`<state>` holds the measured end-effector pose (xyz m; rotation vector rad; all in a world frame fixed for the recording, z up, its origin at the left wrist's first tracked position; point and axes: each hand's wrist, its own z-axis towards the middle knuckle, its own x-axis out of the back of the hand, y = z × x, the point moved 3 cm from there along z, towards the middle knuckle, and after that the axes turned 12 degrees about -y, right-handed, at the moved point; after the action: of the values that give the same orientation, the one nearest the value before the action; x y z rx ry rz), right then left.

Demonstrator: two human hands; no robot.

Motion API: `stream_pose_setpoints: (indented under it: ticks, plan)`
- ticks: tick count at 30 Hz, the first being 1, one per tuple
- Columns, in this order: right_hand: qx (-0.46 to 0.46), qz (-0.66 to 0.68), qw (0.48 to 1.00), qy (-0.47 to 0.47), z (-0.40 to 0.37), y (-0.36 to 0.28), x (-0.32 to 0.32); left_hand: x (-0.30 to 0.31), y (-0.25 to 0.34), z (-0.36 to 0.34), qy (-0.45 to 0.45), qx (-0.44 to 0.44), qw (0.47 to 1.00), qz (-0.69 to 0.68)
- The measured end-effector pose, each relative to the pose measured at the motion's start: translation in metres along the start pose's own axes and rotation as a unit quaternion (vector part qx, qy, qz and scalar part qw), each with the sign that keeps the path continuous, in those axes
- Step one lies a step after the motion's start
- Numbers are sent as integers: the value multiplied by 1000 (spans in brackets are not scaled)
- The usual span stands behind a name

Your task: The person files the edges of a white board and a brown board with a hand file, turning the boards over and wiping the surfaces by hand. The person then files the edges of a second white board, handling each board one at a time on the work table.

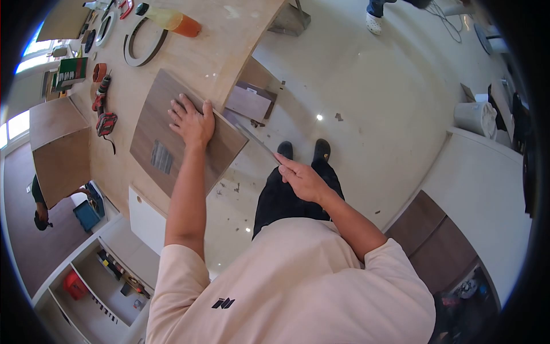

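Observation:
A brown wood-grain panel (177, 143) lies on the light wooden workbench (223, 54), its right corner jutting past the bench edge. My left hand (193, 121) rests flat on the panel with its fingers spread. A grey patch (161, 156) shows on the panel, left of my left forearm. My right hand (301, 179) is wrapped round one end of a long thin flat metal tool (258, 143), which looks like a file. The tool slants up to the left, alongside the panel's right edge.
On the bench are a red drill (102, 106), an orange bottle (182, 24) and a curved strip (140, 54). Panel pieces (249, 102) lie beside the bench. Open drawers (94, 292) stand at lower left, a white cabinet (478, 166) at right. Two other people are partly visible.

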<state>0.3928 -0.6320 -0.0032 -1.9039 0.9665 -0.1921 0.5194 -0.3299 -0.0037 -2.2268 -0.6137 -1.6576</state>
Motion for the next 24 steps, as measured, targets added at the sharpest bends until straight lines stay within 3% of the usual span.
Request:
stream_pose_setpoints:
  ticks: [4,11,17,20,24]
  plan:
    - [51,-15,998,46,0,5,-15,9,-3,-1,-5,-53,999,9]
    - [13,-47,996,74,2,1,-30,2,-5,1,1,-73,997,-1]
    - [92,-32,991,92,50,8,-24,-3,-9,3,33,-86,996,-16]
    - [23,11,997,76,18,-8,-22,0,-7,3,18,-76,997,-13]
    - [20,3,997,75,4,1,-35,0,-4,2,15,-76,997,-6]
